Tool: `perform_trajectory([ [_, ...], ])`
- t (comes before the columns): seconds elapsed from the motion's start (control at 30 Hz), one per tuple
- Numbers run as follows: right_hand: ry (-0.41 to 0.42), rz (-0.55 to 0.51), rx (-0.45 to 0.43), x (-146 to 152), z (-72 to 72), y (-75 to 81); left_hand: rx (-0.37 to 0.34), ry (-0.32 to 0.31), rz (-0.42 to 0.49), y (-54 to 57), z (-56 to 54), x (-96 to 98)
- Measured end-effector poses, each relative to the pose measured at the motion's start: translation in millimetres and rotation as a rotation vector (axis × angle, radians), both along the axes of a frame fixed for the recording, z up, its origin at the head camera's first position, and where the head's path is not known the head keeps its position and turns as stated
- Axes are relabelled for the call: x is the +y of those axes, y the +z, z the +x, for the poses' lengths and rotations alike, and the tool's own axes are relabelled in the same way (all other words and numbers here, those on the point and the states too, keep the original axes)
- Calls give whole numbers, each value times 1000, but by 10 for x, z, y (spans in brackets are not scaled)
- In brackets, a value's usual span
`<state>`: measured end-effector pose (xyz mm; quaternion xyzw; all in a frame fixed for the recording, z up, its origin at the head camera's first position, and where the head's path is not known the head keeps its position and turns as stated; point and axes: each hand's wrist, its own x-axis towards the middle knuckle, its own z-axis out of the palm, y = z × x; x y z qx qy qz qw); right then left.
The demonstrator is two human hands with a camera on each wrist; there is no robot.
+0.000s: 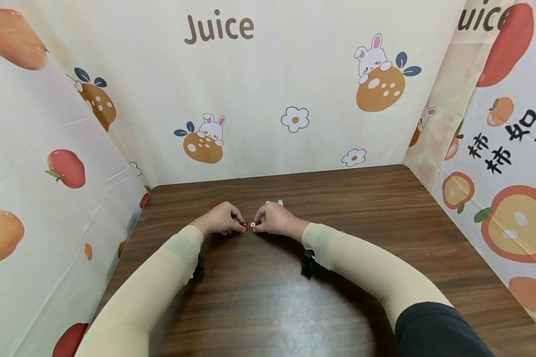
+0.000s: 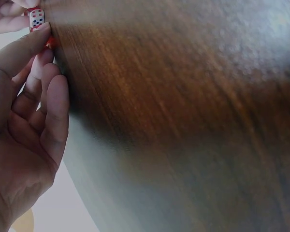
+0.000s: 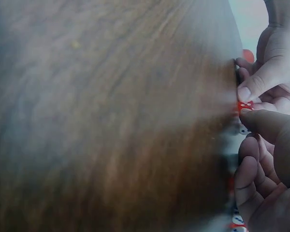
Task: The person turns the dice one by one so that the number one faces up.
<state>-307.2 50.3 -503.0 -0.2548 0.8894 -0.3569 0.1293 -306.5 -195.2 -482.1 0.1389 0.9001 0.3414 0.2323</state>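
Observation:
Over the middle of the table the two hands meet, fingertips almost together. My left hand point(image 1: 221, 218) pinches a red die point(image 1: 244, 225) with white dots between thumb and fingers; its red side also shows in the right wrist view point(image 3: 245, 105). My right hand point(image 1: 276, 219) holds a white die point(image 1: 252, 225) at its fingertips, just right of the red one. In the left wrist view the white die point(image 2: 37, 18) shows red and dark blue dots. Fingers cover much of both dice.
Behind the right hand lie more small white pieces point(image 1: 280, 202), partly hidden by it. Several red and white dice point(image 3: 238, 223) appear at the lower edge of the right wrist view. The brown wooden table point(image 1: 268, 297) is bounded by printed curtains point(image 1: 259, 144) at back and sides.

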Motion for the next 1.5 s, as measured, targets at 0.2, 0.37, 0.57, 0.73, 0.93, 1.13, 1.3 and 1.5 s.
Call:
perform_trajectory([
  [0.2,-19,-55,25,198,-33,112,3,1,-3,-6,-11,-5],
  [0.37,-102,-66,2,401,-83,142,6,9,-12,-23,-23,-6],
  [0.57,-176,-37,-52,531,-126,76,3,18,-24,-21,-1,-19],
  [0.73,-183,-14,-74,559,-103,28,4,16,-22,-29,-2,-12],
  [0.93,-191,17,-48,590,-84,23,2,13,-17,-49,-10,-5],
  [1.13,-189,9,-43,629,-91,12,-1,10,-18,-41,-6,12],
  [1.3,-193,15,-38,643,-100,4,7,9,-15,-24,-7,18],
  [1.5,-178,38,-33,634,-97,18,7,6,-15,-10,-3,5],
])
